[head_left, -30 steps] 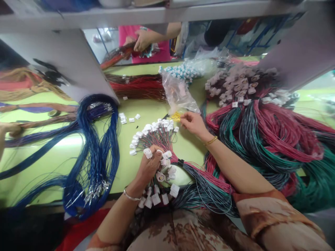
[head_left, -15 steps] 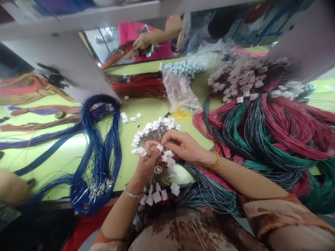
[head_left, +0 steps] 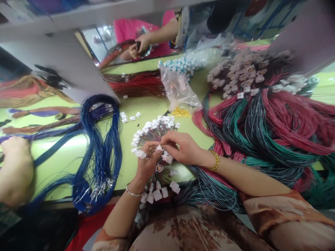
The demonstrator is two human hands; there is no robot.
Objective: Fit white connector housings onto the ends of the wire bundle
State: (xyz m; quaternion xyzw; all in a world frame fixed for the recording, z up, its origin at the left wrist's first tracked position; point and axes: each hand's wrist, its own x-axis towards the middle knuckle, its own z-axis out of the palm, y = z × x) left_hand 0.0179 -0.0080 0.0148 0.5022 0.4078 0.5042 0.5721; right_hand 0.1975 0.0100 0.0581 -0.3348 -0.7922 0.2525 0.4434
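Note:
Between my two hands is a small white connector [head_left: 159, 147] on thin wires. My left hand [head_left: 148, 159] pinches it between thumb and fingers. The fingertips of my right hand [head_left: 175, 145] close on the same connector from the right. Around them a fan of wires ending in white connectors [head_left: 146, 127] spreads over the table. Another connector [head_left: 167, 158] with a printed mark sits just under my right hand. More white connectors [head_left: 157, 194] hang at the table's front edge below my left wrist. What exactly the fingertips touch is partly hidden.
Blue wire bundles [head_left: 101, 146] lie at left, and red, black and green ones [head_left: 251, 129] at right. Beyond the fan are yellow pieces [head_left: 180, 112] and a clear plastic bag [head_left: 178, 89]. A co-worker's arm [head_left: 17, 170] rests at far left; another person's hands [head_left: 140, 45] work opposite.
My hands stay together at the connector, which has tilted slightly, with my right fingers closer over it. At far left, the co-worker's arm has come further into view over the table.

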